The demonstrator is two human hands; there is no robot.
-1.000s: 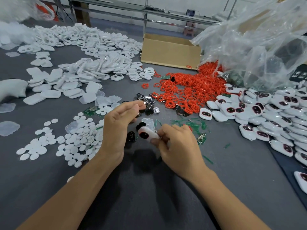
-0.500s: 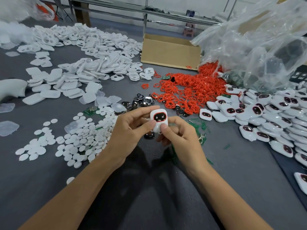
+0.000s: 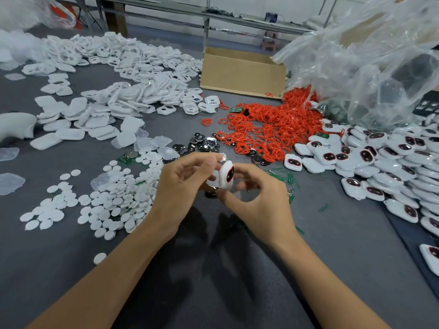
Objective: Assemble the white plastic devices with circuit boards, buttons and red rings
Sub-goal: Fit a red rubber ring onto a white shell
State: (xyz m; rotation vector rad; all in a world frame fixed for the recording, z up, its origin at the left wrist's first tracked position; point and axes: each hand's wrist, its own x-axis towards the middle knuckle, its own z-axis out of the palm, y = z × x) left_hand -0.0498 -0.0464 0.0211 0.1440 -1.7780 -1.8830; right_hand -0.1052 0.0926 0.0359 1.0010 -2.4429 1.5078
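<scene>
Your left hand (image 3: 180, 184) and your right hand (image 3: 259, 203) both pinch one white device (image 3: 226, 174) just above the middle of the grey counter (image 3: 344, 233). White round buttons (image 3: 114, 198) lie at the left, red rings (image 3: 268, 129) farther back, and finished devices (image 3: 392, 157) at the right. A cardboard box (image 3: 242, 72) and a clear plastic bag (image 3: 368, 62) stand at the far side.

Grey table (image 3: 332, 233), metal bench frame (image 3: 237, 19) behind
</scene>
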